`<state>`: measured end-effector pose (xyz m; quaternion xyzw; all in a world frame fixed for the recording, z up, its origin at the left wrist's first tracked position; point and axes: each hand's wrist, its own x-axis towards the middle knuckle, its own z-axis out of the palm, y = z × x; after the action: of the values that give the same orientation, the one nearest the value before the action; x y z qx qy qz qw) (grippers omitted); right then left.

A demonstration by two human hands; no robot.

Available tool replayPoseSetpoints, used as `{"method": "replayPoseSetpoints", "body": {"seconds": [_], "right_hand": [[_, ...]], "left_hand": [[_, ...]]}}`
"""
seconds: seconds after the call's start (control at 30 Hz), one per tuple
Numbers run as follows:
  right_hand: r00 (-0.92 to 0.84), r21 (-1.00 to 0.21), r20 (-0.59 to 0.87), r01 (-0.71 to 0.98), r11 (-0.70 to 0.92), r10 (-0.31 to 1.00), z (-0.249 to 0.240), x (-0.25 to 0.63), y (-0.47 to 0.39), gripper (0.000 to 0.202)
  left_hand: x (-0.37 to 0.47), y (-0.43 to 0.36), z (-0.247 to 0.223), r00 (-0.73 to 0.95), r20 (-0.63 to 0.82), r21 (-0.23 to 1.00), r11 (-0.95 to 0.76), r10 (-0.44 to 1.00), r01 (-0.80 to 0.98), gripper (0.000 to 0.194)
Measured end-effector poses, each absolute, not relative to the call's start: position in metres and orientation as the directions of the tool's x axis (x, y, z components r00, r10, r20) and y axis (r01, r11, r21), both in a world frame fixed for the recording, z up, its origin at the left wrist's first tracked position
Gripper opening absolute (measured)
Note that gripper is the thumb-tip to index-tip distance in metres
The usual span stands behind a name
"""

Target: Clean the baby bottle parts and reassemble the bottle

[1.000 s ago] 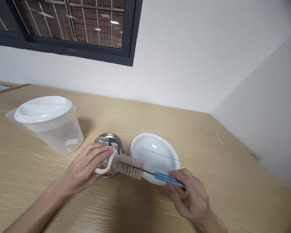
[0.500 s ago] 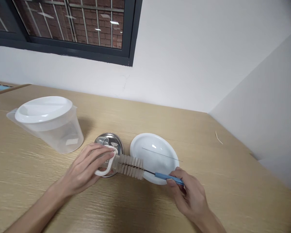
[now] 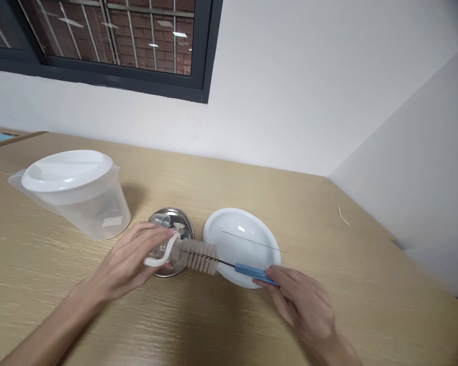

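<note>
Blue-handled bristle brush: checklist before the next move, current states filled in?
1. Right hand grip on the blue plastic handle: ok, fingers closed on it.
2. Left hand holding the clear piece with a white rounded loop: ok, held.
3. Pale brush bristles in line with the loop: ok.
4. Bristle depth past the loop: cannot tell, hidden.
5. Thin grey wire wholly within the white oval bowl: not ok, one end overshoots the rim.
</note>
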<state>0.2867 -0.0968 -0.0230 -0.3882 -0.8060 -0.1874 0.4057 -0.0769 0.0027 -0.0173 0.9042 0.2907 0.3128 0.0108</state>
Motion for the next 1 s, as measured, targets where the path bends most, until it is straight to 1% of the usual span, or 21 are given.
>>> {"method": "replayPoseSetpoints", "body": {"seconds": [0.13, 0.23, 0.33, 0.43, 0.5, 0.57, 0.63, 0.73, 0.77, 0.87, 0.93, 1.0], "right_hand": [[-0.304, -0.085, 0.813, 0.782, 0.618, 0.497, -0.023, 0.282, -0.096, 0.023], [-0.275, -0.136, 0.797, 0.787, 0.602, 0.538, -0.023, 0.28, -0.095, 0.014], [-0.288, -0.151, 0.776, 0.779, 0.609, 0.561, -0.021, 0.278, -0.095, 0.005], [-0.294, -0.168, 0.766, 0.767, 0.619, 0.572, -0.02, 0.277, -0.094, 0.01], [-0.303, -0.166, 0.764, 0.76, 0.628, 0.569, -0.022, 0.277, -0.094, 0.008], [-0.31, -0.134, 0.767, 0.778, 0.613, 0.561, -0.026, 0.278, -0.094, 0.012], [-0.324, -0.053, 0.784, 0.815, 0.577, 0.529, -0.03, 0.281, -0.096, 0.021], [-0.376, 0.067, 0.807, 0.825, 0.562, 0.455, -0.026, 0.287, -0.103, 0.026], [-0.392, 0.082, 0.807, 0.815, 0.574, 0.441, -0.022, 0.289, -0.106, 0.029], [-0.45, 0.099, 0.767, 0.788, 0.608, 0.458, -0.007, 0.291, -0.111, 0.037], [-0.478, 0.142, 0.757, 0.786, 0.602, 0.446, -0.001, 0.291, -0.11, 0.037], [-0.468, 0.159, 0.774, 0.796, 0.584, 0.427, -0.001, 0.29, -0.105, 0.035]], "left_hand": [[-0.078, 0.003, -0.021, 0.638, 0.561, 0.193, -0.833, 0.528, 0.519, 0.058], [-0.077, 0.004, -0.021, 0.63, 0.556, 0.212, -0.825, 0.542, 0.523, 0.056], [-0.075, 0.004, -0.019, 0.623, 0.558, 0.226, -0.823, 0.548, 0.522, 0.055], [-0.075, 0.004, -0.018, 0.618, 0.553, 0.229, -0.816, 0.558, 0.531, 0.055], [-0.077, 0.004, -0.018, 0.612, 0.534, 0.236, -0.798, 0.584, 0.555, 0.055], [-0.079, 0.005, -0.017, 0.6, 0.517, 0.245, -0.777, 0.61, 0.579, 0.057], [-0.08, 0.006, -0.016, 0.585, 0.518, 0.256, -0.766, 0.624, 0.59, 0.058], [-0.081, 0.005, -0.012, 0.584, 0.515, 0.283, -0.767, 0.628, 0.575, 0.056], [-0.081, 0.005, -0.011, 0.59, 0.506, 0.292, -0.769, 0.629, 0.569, 0.055], [-0.08, 0.003, -0.007, 0.609, 0.478, 0.305, -0.77, 0.633, 0.561, 0.053], [-0.08, 0.003, -0.006, 0.61, 0.47, 0.304, -0.766, 0.638, 0.567, 0.054], [-0.081, 0.004, -0.006, 0.605, 0.478, 0.294, -0.764, 0.638, 0.574, 0.053]]}}
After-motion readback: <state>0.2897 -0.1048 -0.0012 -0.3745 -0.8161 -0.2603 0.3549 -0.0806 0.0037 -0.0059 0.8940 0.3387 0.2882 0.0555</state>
